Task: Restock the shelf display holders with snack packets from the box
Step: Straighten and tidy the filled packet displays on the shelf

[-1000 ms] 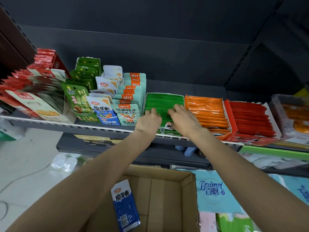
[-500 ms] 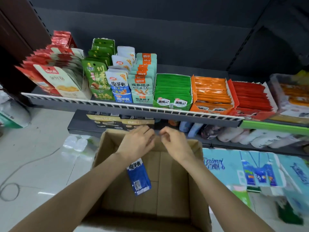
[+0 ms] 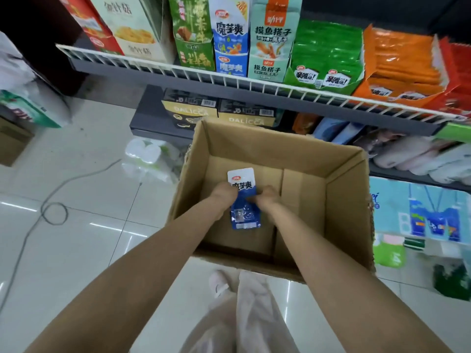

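Reaching: both hands were down inside the cardboard box [image 3: 341, 200].
Left hand [image 3: 224, 196]: fingers curled on the blue snack packet [image 3: 244, 212], at its 9 o'clock edge.
Right hand [image 3: 267, 198]: pinched its 3 o'clock edge.
Packet: lay on the box floor.

I look down on a glossy pale tiled floor [image 3: 76, 179] crossed by a thin grey cable [image 3: 54, 212]. A dark grey shelf unit [image 3: 254, 96] with a white wire front rail [image 3: 229, 81] stands ahead; its back panel [image 3: 382, 8] is dark.
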A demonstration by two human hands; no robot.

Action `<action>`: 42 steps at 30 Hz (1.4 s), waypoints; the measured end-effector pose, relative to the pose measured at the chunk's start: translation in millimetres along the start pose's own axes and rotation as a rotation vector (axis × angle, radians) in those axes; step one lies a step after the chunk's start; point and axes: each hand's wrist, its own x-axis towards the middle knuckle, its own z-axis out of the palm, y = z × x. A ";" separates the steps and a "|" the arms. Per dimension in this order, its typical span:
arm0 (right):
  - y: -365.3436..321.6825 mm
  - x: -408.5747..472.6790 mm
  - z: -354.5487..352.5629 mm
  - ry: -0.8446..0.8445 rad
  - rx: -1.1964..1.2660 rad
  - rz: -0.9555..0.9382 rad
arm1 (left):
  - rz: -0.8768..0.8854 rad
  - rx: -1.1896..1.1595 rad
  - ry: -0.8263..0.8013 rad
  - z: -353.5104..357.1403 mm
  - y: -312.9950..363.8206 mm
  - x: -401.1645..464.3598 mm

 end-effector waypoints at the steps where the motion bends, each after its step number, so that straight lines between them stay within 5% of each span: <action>1: 0.7 -3.2 1.0 -0.007 0.033 -0.049 | -0.012 -0.051 -0.013 -1.0 1.4 -1.2; 7: -33.4 -61.5 -29.6 -0.191 0.128 -0.420 | 0.272 -0.086 -0.142 -22.3 33.1 -25.6; 12: -91.2 -64.0 -80.5 0.165 0.172 -0.701 | 0.608 -0.135 0.001 -58.4 95.0 -42.0; 16: -154.1 -65.4 -112.4 0.222 0.213 -0.745 | 0.842 -0.088 0.066 -81.6 150.9 -54.3; 22: -231.5 -53.8 -157.0 0.430 0.297 -0.816 | 1.080 0.100 0.465 -117.9 225.2 -52.9; 24: -255.0 -49.4 -174.2 0.564 0.342 -0.840 | 1.095 0.440 0.574 -131.1 244.0 -43.5; 29: -300.3 -37.0 -198.7 0.701 0.382 -0.954 | 0.855 1.262 0.485 -147.2 284.5 -14.5; 32: -312.8 -19.2 -202.4 0.702 0.343 -0.981 | 0.806 1.350 0.462 -148.2 302.4 -2.0; 36: -320.6 11.7 -204.8 0.568 0.211 -0.935 | 0.960 1.314 0.573 -149.3 304.0 -1.6; 42: -328.3 35.8 -201.5 0.343 -0.214 -0.769 | 1.089 1.265 0.558 -166.7 284.8 -5.6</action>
